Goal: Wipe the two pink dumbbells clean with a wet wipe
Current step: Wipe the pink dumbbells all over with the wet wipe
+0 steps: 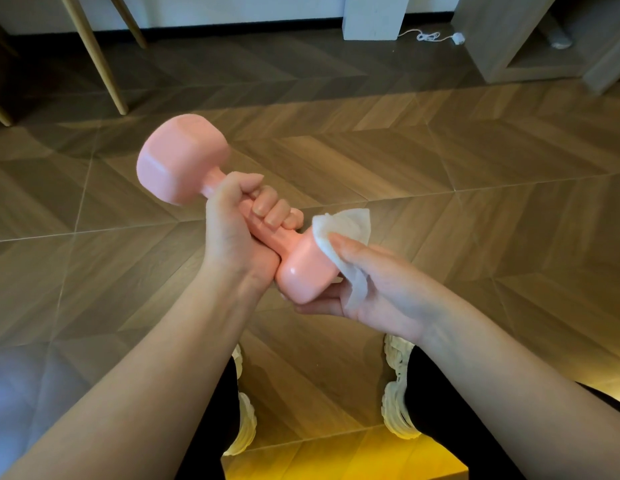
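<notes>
Right hand (pixel 381 292), grip on wet wipe (pixel 339 226) (against near head of pink dumbbell (pixel 180 157)), left hand (pixel 232 230), grip round handle.

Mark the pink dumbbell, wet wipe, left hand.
pink dumbbell (pixel 182 159): head view, far weight head.
wet wipe (pixel 346 223): head view, upper fold.
left hand (pixel 229 230): head view, base of thumb.

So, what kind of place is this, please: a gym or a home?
Most likely a room in a home. The floor has a wood herringbone pattern, slim wooden furniture legs stand at the upper left, and a white cable lies beside a grey cabinet.
</notes>
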